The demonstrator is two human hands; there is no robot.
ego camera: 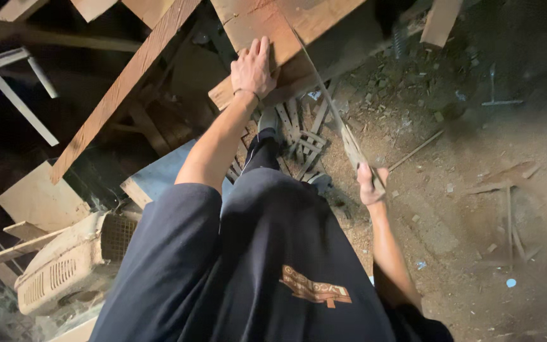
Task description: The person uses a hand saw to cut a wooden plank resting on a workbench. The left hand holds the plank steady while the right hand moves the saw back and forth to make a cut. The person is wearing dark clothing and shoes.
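- Here, the left hand [253, 68] lies flat and spread, palm down, pressing on a wooden board [267, 28]; the fingers are stretched out, not curled round anything.
- The right hand [371, 183] is clenched round the handle of a hand saw [330, 107], whose long thin blade runs up and away to the board's edge just beside the left hand.
- The board rests tilted across other timber at the top of the view, above the person's forward foot [267, 119].
- One saw and two hands are in view, both the person's own.
- At least two more boards show near the held one: a long plank [121, 88] slanting down to the left, and a short piece [441, 22] at the top right.
- One flat blue-topped panel [159, 174] lies below the left forearm.
- One pale grilled plastic casing [64, 263] sits at the lower left.
- A heap of thin wooden strips [302, 136] lies on the sawdust-strewn floor [476, 221] between the two hands; I cannot count them.
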